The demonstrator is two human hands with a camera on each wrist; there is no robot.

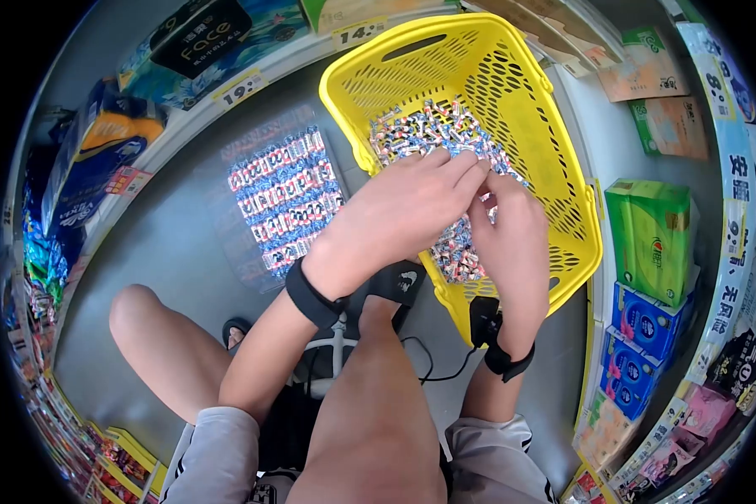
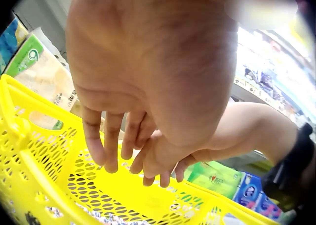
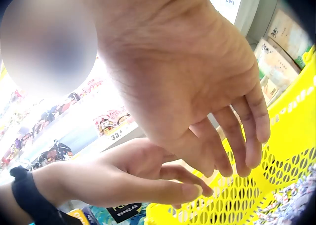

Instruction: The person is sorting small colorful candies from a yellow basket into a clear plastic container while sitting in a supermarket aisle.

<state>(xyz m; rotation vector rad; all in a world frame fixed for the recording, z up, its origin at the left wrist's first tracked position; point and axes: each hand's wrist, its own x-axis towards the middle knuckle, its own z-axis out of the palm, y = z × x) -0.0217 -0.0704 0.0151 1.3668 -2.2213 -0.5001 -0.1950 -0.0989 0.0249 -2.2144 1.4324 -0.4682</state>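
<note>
A yellow plastic basket stands on the floor, its bottom covered with small wrapped candies. Both hands hover over it. My left hand reaches in from the left with its fingers straight, and their tips touch those of my right hand, which comes up from the near side. In the left wrist view the left hand hangs fingers down over the basket wall, with the right hand beneath it. In the right wrist view the right hand is loosely curved above the left hand. I see nothing held in either hand.
A clear pack of blue-and-red sweets lies on the grey floor left of the basket. Shelves ring the spot, with green and blue tissue packs at right and a black pack at the back. My bare knees are below the hands.
</note>
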